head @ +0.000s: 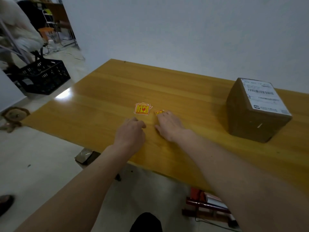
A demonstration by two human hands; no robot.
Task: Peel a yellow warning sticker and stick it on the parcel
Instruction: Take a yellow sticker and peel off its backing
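Observation:
A small stack of yellow warning stickers (142,109) with red print lies in the middle of the wooden table (103,91). Just right of it sits a curled yellow sticker piece (159,112), and the fingertips of my right hand (168,126) touch it. My left hand (131,133) rests on the table a little below the stack, fingers loosely curled and holding nothing. The parcel (247,118), a brown cardboard box with a white shipping label (262,96) on top, stands at the right of the table, well apart from both hands.
A black plastic crate (43,76) stands on the floor at the left. A plush toy (14,115) lies near the table's left corner. Another person sits at the far left. Boxes and red items (205,200) lie under the table's near edge.

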